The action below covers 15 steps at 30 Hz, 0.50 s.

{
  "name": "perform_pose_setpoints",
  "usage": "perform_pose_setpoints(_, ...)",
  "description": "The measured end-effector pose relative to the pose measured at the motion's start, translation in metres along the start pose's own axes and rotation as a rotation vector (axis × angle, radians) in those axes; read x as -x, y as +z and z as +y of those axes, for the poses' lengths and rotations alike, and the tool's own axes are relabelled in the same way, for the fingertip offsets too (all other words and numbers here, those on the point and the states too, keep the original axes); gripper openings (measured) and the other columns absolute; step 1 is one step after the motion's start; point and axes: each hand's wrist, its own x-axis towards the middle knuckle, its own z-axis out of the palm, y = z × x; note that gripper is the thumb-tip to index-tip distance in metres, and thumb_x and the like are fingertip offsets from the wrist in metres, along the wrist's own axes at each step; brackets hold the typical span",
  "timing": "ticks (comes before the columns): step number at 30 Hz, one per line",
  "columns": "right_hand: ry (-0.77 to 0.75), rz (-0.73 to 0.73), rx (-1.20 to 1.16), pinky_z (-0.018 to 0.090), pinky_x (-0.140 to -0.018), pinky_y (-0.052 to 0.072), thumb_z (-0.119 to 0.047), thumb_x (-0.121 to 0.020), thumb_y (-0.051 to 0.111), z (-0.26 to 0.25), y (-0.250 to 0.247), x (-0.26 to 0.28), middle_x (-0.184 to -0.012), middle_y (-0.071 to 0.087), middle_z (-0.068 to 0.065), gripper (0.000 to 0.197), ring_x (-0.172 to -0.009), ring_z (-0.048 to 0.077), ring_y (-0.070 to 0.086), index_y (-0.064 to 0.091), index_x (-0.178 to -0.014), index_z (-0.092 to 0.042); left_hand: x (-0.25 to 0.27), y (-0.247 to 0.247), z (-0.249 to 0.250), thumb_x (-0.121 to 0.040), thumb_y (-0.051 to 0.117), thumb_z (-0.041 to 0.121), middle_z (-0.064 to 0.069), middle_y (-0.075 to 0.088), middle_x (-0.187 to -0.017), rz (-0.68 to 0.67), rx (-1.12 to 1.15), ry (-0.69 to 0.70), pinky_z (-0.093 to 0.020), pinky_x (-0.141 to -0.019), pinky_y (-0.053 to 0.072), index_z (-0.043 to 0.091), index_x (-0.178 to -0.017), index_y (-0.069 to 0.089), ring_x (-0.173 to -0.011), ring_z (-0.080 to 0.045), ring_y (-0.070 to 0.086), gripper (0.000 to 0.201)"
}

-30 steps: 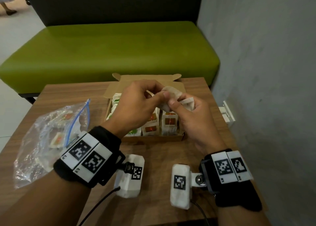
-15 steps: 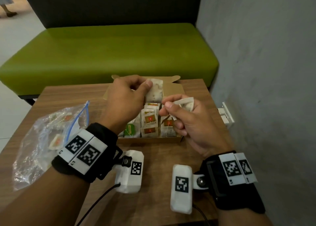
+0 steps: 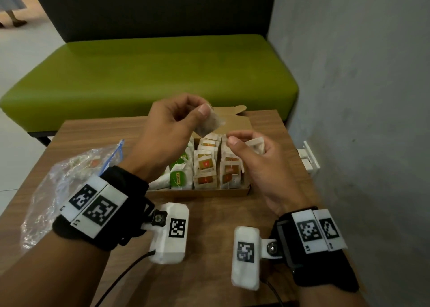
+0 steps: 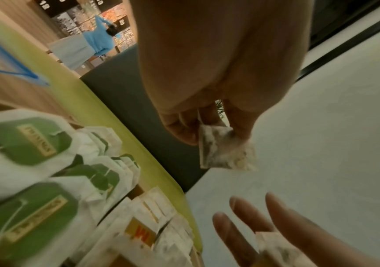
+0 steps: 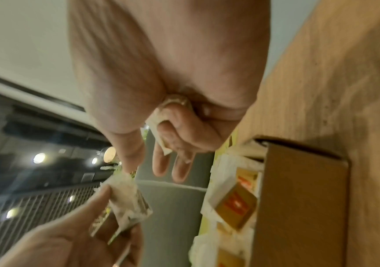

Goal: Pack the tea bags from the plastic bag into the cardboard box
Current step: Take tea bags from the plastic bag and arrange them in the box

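An open cardboard box (image 3: 209,192) sits mid-table, packed with upright rows of tea bags (image 3: 204,165), green-labelled on the left, red-and-gold on the right. My left hand (image 3: 172,130) hovers above the box's far end and pinches one pale tea bag (image 3: 210,125) (image 4: 225,153) between thumb and fingers. My right hand (image 3: 253,158) is just to its right over the box, holding another tea bag (image 3: 256,145) (image 5: 159,137) curled in its lower fingers, thumb and forefinger loose. The clear plastic bag (image 3: 62,181) with a blue zip lies at the left.
The box rests on a small wooden table (image 3: 209,237). A green bench (image 3: 151,78) runs behind it and a grey wall (image 3: 360,97) closes the right side. A white wall fitting (image 3: 308,158) sticks out beside the table's right edge. A person stands far off at the back left.
My hands have drawn apart. The left hand has lifted its tea bag up and away toward the box's far end, while the right stays low over the box with the other bag.
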Motion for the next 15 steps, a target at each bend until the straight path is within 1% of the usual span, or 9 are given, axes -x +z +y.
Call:
perform_pose_setpoints(1, -0.042, 0.030, 0.050, 0.046, -0.078, 0.063, -0.016, -0.093, 0.071, 0.001, 0.000, -0.001, -0.104, 0.076, 0.006, 0.012, -0.094, 0.022, 0.075, 0.072, -0.105, -0.019, 0.002, 0.000, -0.001, -0.097, 0.058, 0.014, -0.008, 0.073, -0.089, -0.025, 0.000, -0.006, -0.034, -0.078, 0.058, 0.016, -0.091, 0.068, -0.083, -0.024, 0.069, 0.012)
perform_pose_setpoints(2, -0.072, 0.032, 0.082, 0.046, -0.081, 0.062, -0.012, -0.093, 0.071, 0.002, 0.001, -0.002, -0.108, 0.075, 0.005, 0.018, -0.098, 0.022, 0.074, 0.072, -0.107, -0.022, 0.004, -0.001, -0.002, -0.097, 0.058, 0.014, -0.008, 0.073, -0.089, -0.039, 0.006, -0.018, -0.036, -0.080, 0.057, 0.016, -0.090, 0.069, -0.083, -0.023, 0.068, 0.013)
perform_pose_setpoints(4, -0.091, -0.015, 0.078, 0.044, -0.081, 0.062, -0.005, -0.092, 0.069, 0.003, 0.005, -0.003, -0.111, 0.074, 0.006, 0.028, -0.100, 0.023, 0.074, 0.071, -0.112, -0.024, 0.006, 0.001, -0.002, -0.097, 0.059, 0.015, -0.011, 0.071, -0.090, -0.066, 0.044, -0.039, -0.042, -0.081, 0.055, 0.015, -0.090, 0.069, -0.082, -0.022, 0.065, 0.013)
perform_pose_setpoints(6, -0.112, -0.075, 0.068, 0.044, -0.079, 0.062, -0.003, -0.093, 0.068, 0.001, 0.009, -0.002, -0.105, 0.076, 0.006, 0.027, -0.096, 0.022, 0.074, 0.070, -0.113, -0.022, 0.008, 0.005, 0.000, -0.097, 0.058, 0.014, -0.020, 0.068, -0.092, -0.089, 0.092, -0.051, -0.043, -0.078, 0.053, 0.011, -0.091, 0.069, -0.082, -0.024, 0.063, 0.013)
perform_pose_setpoints(8, -0.143, -0.110, 0.111, 0.043, -0.076, 0.062, -0.006, -0.095, 0.066, 0.002, 0.012, -0.001, -0.096, 0.076, 0.005, 0.018, -0.089, 0.020, 0.073, 0.071, -0.110, -0.015, 0.008, 0.009, 0.001, -0.096, 0.058, 0.014, -0.024, 0.066, -0.092, -0.089, 0.104, -0.061, -0.040, -0.073, 0.054, 0.008, -0.091, 0.069, -0.080, -0.024, 0.063, 0.013)
perform_pose_setpoints(10, -0.157, -0.086, 0.180, 0.037, -0.068, 0.059, -0.011, -0.097, 0.065, 0.002, 0.012, -0.001, -0.085, 0.076, 0.003, 0.008, -0.078, 0.015, 0.072, 0.073, -0.098, -0.013, 0.007, 0.011, 0.000, -0.097, 0.059, 0.013, -0.017, 0.066, -0.089, -0.081, 0.077, -0.047, -0.036, -0.070, 0.054, 0.011, -0.089, 0.070, -0.078, -0.019, 0.063, 0.013)
perform_pose_setpoints(12, -0.155, -0.023, 0.225, 0.036, -0.062, 0.055, -0.016, -0.098, 0.065, 0.003, 0.011, -0.001, -0.075, 0.075, 0.001, 0.016, -0.069, 0.012, 0.068, 0.072, -0.083, -0.014, 0.006, 0.011, -0.002, -0.097, 0.060, 0.016, -0.011, 0.066, -0.087, -0.077, 0.023, -0.027, -0.034, -0.072, 0.052, 0.014, -0.087, 0.069, -0.078, -0.015, 0.061, 0.014)
perform_pose_setpoints(13, -0.156, 0.004, 0.229, 0.040, -0.063, 0.055, -0.017, -0.097, 0.066, 0.004, 0.009, -0.002, -0.072, 0.074, 0.001, 0.019, -0.068, 0.014, 0.067, 0.071, -0.079, -0.014, 0.006, 0.011, -0.004, -0.097, 0.060, 0.017, -0.007, 0.065, -0.085, -0.082, 0.000, -0.026, -0.033, -0.072, 0.051, 0.015, -0.087, 0.069, -0.078, -0.015, 0.060, 0.013)
perform_pose_setpoints(15, -0.168, 0.027, 0.217, 0.049, -0.073, 0.056, -0.019, -0.097, 0.067, 0.006, 0.007, -0.004, -0.072, 0.073, 0.002, 0.020, -0.072, 0.019, 0.066, 0.072, -0.078, -0.013, 0.007, 0.008, -0.005, -0.095, 0.062, 0.020, -0.002, 0.066, -0.082, -0.122, -0.055, -0.031, -0.032, -0.070, 0.051, 0.016, -0.090, 0.068, -0.076, -0.018, 0.060, 0.009)
